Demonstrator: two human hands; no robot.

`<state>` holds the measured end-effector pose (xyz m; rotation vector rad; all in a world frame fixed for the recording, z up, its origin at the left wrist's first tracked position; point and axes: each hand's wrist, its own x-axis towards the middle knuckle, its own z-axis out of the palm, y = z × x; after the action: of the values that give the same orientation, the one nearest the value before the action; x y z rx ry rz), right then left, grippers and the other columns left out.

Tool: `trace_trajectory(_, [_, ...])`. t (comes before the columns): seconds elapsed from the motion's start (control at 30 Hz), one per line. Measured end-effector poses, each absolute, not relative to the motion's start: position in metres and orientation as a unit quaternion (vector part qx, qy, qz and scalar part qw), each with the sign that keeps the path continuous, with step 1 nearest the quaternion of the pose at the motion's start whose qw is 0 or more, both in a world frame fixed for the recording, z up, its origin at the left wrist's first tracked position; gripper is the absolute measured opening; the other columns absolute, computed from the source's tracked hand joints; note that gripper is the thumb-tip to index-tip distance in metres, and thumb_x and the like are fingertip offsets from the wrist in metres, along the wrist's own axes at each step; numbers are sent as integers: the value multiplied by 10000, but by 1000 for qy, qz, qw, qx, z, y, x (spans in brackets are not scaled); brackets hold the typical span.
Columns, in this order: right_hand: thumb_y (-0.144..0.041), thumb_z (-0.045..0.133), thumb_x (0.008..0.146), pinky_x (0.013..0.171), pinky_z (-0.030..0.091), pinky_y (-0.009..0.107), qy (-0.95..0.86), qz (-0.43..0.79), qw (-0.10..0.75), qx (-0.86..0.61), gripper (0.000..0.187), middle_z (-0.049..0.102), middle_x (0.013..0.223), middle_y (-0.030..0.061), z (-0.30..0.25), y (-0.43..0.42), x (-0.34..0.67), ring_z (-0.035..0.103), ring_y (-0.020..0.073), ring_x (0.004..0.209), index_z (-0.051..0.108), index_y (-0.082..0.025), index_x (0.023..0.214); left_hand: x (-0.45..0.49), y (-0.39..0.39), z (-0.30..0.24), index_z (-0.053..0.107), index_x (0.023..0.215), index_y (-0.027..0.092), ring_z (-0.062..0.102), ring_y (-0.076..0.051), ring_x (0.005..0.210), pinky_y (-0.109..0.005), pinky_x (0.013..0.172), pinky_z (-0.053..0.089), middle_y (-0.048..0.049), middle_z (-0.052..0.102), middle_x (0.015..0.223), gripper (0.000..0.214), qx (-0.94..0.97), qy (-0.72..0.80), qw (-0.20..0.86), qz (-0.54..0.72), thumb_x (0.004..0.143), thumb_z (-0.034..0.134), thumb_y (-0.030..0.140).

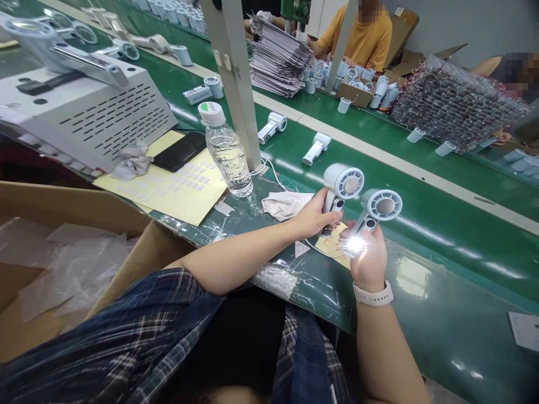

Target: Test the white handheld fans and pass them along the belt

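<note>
My left hand (316, 215) is closed around the handle of a pale blue handheld fan (344, 180), its round head tilted up and to the right. In my right hand (371, 259) is a second handheld fan (382, 205), held by its handle just beside the first. A bright light shines from the lower part of this handle and hides some of its detail. Under the hands lies a yellow paper (334, 242) with red handwriting. A crumpled white cloth (286, 205) rests on the bench left of my left hand.
A water bottle (229, 154), a black phone (185, 151) and a yellow sticker sheet (191, 193) are at left by a metal post (236, 78). More fans (316, 148) lie on the green conveyor (421, 196). An open carton (143, 258) stands at lower left. A co-worker (374, 33) sits across.
</note>
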<state>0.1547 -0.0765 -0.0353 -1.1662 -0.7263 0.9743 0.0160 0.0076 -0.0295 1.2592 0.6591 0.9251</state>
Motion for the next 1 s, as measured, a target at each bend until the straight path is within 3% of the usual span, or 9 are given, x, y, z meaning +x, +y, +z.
trace_trajectory(0.23, [-380, 676, 808, 733, 558, 375, -299, 427, 656, -545, 202, 684, 862, 17, -39, -72, 155, 664, 195, 796, 617, -226, 925, 18, 10, -32, 510, 1074, 181, 593, -198, 868, -367, 807, 490, -29, 618, 921, 396, 564, 326, 640, 407, 724, 693, 211])
trace_trajectory(0.33, [-384, 666, 823, 703, 552, 379, -330, 407, 662, -537, 192, 666, 849, 6, -39, -74, 158, 644, 177, 720, 591, -237, 919, 17, 8, -32, 509, 1095, 180, 620, -208, 901, -384, 832, 503, -63, 659, 986, 444, 559, 308, 643, 424, 729, 745, 267])
trace_trajectory(0.43, [-346, 727, 801, 680, 528, 371, -420, 278, 703, -503, 225, 643, 819, -18, -32, -81, 163, 591, 158, 640, 575, -265, 946, 13, 7, -29, 576, 1027, 168, 636, -233, 940, -413, 866, 509, -105, 686, 1020, 405, 578, 282, 620, 449, 731, 784, 349])
trace_trajectory(0.57, [-377, 745, 795, 873, 502, 417, -448, 65, 718, -528, 256, 646, 952, 38, -32, -77, 176, 605, 220, 875, 618, -250, 978, 13, 15, -34, 638, 933, 190, 609, -274, 1069, -446, 977, 474, -97, 696, 1050, 322, 644, 273, 543, 464, 706, 816, 335])
trace_trajectory(0.77, [-366, 795, 654, 821, 479, 372, -374, 190, 622, -661, 349, 608, 854, -2, -65, -49, 205, 551, 166, 787, 600, -200, 891, 23, 29, -59, 565, 1035, 165, 629, -254, 916, -394, 843, 486, -53, 678, 918, 495, 657, 384, 528, 377, 648, 839, 308])
trace_trajectory(0.9, [-414, 820, 690, 829, 491, 375, -382, 246, 636, -624, 375, 654, 828, 9, -68, -56, 209, 595, 182, 815, 627, -179, 909, 19, 20, -48, 529, 1052, 173, 654, -245, 877, -379, 818, 489, -58, 690, 891, 564, 643, 371, 553, 378, 640, 856, 378])
trace_trajectory(1.0, [-489, 820, 718, 867, 512, 410, -388, 310, 647, -579, 423, 715, 896, 47, -62, -66, 200, 644, 214, 870, 660, -179, 958, 16, 11, -36, 478, 1090, 188, 669, -195, 733, -351, 728, 511, -52, 694, 903, 583, 595, 315, 625, 395, 721, 779, 524])
